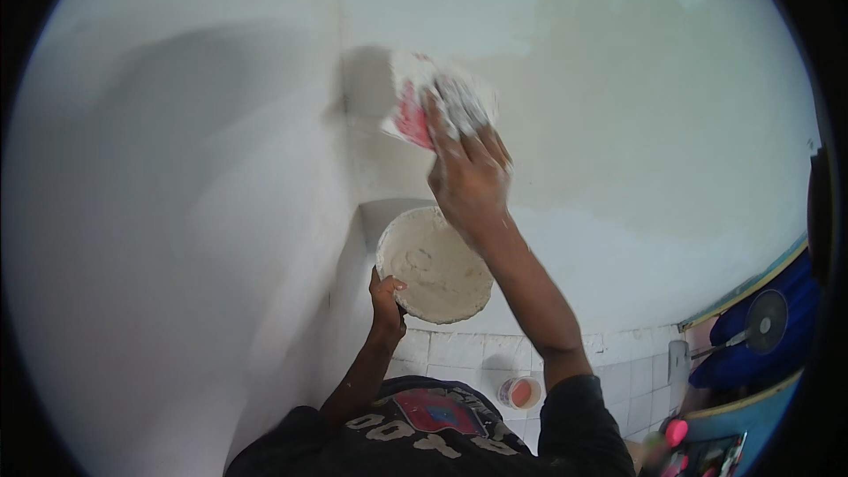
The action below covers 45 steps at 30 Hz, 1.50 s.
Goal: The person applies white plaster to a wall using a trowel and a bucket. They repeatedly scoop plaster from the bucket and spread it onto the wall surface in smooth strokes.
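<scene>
My right hand (470, 172) is pressed against a thin flat putty spreader (409, 115), red and white and smeared with white paste, up at the wall (601, 97). White paste coats the fingers, which are closed over the spreader. Lower down, my left hand (387, 305) grips a round bowl (381, 252) by its left side, thumb over the rim. Off-white putty (442, 274) covers the inside of the bowl. Part of the bowl's right rim is hidden behind my right forearm.
A side wall (177, 212) meets the facing wall in a corner at left. White tiles (457, 351) run below. A small tub (518, 393) with pinkish contents stands low down. At right are a fan (765, 322), blue cloth (793, 291) and pink items (677, 431).
</scene>
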{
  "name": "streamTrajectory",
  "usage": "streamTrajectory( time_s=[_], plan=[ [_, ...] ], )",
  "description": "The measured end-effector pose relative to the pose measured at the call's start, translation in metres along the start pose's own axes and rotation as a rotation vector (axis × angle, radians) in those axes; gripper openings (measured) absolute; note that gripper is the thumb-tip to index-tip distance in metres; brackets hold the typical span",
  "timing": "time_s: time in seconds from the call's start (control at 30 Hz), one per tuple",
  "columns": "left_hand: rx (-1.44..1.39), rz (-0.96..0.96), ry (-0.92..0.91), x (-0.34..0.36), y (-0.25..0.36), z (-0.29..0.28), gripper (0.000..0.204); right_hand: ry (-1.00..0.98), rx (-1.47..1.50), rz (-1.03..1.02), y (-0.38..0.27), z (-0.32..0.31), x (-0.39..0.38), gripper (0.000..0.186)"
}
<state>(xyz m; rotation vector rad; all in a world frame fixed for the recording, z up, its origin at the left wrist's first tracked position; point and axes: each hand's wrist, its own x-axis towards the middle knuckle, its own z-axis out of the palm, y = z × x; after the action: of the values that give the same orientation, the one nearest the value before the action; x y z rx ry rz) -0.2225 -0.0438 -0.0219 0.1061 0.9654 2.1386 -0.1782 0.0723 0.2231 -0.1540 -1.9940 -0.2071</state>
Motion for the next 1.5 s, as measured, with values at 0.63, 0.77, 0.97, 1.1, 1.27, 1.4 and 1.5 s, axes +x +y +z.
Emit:
streamTrajectory(
  time_s=[0.63,0.77,0.97,1.1,1.27,1.4,1.5],
  plan=[
    [0.049,0.039,0.057,-0.006,0.008,0.005,0.062,0.132,0.437,0.288,-0.014,0.048,0.020,0.024],
    [0.106,0.010,0.078,-0.010,0.015,0.016,0.062,0.376,0.889,0.663,-0.015,0.083,0.045,0.017],
    [0.113,0.013,0.090,-0.008,0.011,0.006,0.062,0.428,0.380,0.429,-0.005,0.103,0.052,0.015],
    [0.117,-0.001,0.051,-0.017,0.024,0.016,0.062,0.551,0.224,0.338,0.019,0.081,0.048,0.013],
    [0.112,0.036,0.049,-0.010,0.015,0.010,0.061,0.504,0.289,0.353,0.035,0.034,0.053,0.025],
    [0.103,-0.010,0.063,-0.013,0.022,0.014,0.061,0.375,0.164,0.103,-0.006,0.008,0.094,0.044],
    [0.134,-0.017,0.085,-0.015,0.022,0.016,0.062,0.127,-0.044,-0.003,-0.015,0.018,0.110,0.052]
  ],
)
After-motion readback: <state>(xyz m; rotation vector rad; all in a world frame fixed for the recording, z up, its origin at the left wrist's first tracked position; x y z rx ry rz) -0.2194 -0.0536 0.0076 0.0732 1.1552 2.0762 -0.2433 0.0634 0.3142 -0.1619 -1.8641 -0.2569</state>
